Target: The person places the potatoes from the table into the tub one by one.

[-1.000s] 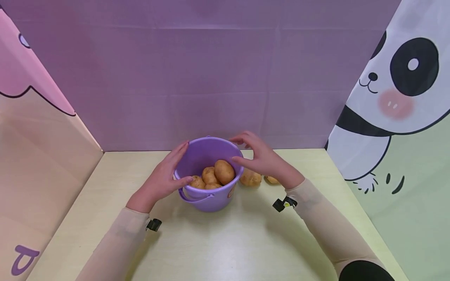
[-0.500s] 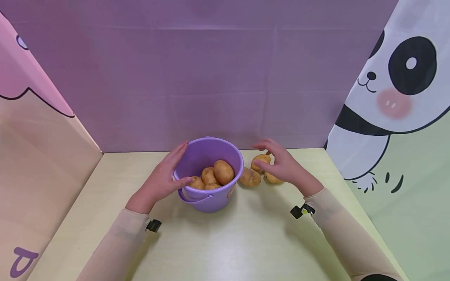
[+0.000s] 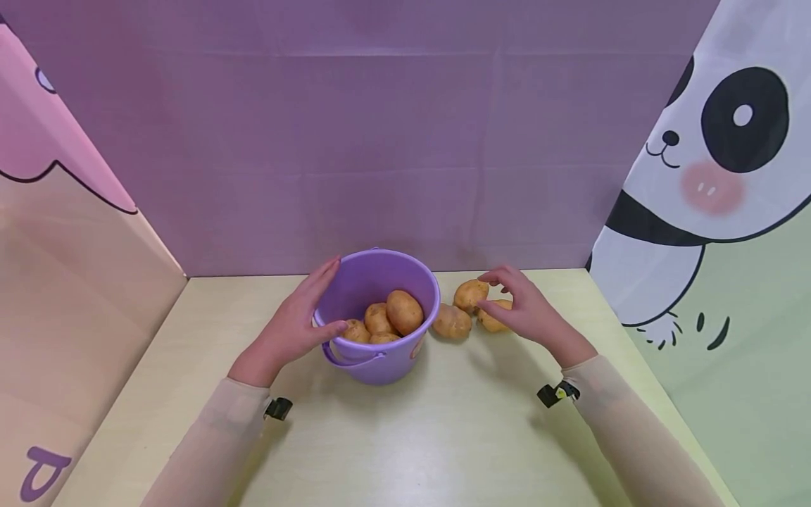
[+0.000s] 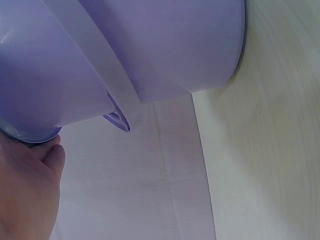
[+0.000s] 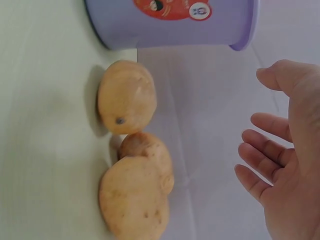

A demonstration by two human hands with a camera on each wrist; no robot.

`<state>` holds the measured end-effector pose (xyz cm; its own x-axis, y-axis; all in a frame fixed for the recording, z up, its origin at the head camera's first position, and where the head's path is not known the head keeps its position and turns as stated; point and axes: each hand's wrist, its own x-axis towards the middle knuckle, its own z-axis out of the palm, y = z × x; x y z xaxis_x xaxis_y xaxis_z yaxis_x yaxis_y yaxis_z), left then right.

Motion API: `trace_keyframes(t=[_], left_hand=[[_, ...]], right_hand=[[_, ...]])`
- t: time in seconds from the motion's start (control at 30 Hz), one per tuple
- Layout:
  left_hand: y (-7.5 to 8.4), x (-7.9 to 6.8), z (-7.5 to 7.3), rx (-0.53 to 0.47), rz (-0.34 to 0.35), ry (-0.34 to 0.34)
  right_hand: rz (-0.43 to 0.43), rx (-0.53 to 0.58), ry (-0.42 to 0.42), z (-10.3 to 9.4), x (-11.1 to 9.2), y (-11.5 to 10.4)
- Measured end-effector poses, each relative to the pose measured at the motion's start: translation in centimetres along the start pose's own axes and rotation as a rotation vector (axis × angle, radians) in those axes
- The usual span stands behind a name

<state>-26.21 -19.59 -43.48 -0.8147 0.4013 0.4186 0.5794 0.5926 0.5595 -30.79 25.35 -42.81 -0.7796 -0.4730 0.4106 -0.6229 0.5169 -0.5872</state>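
A purple bucket (image 3: 388,366) stands upright on the table with several potatoes (image 3: 404,312) inside. My left hand (image 3: 290,320) holds its rim at the left side, thumb lying over the front edge. In the left wrist view that hand (image 4: 27,185) meets the rim, its grip partly hidden. My right hand (image 3: 522,306) hovers over the loose potatoes to the right of the bucket, holding nothing. Three of them lie there: one nearest the bucket (image 3: 452,322), one behind (image 3: 471,296), and one partly covered by my hand (image 3: 494,317). The right wrist view shows my fingers (image 5: 262,160) apart from them.
A pale wooden table (image 3: 393,451) lies under everything. Behind it rises a purple cloth wall (image 3: 393,141); a panda-printed panel (image 3: 716,176) closes the right side and a pink and beige panel (image 3: 70,282) the left. The bucket's handle (image 3: 355,360) hangs down at its front.
My right hand has moved away from the bucket's right rim, rightward to above the loose potatoes, uncovering them. My left hand and the bucket stay in place.
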Motion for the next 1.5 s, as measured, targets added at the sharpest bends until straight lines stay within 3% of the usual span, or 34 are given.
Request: trace_keyframes(t=[1.1,1.5], left_hand=[[0.0,0.0,0.1,0.012,0.005,0.004],[0.0,0.0,0.1,0.012,-0.006,0.001]], right_hand=[[0.063,-0.132,0.038,0.8,-2.6,5.3],[0.150,-0.133,0.002,1.3,-3.0,6.4]])
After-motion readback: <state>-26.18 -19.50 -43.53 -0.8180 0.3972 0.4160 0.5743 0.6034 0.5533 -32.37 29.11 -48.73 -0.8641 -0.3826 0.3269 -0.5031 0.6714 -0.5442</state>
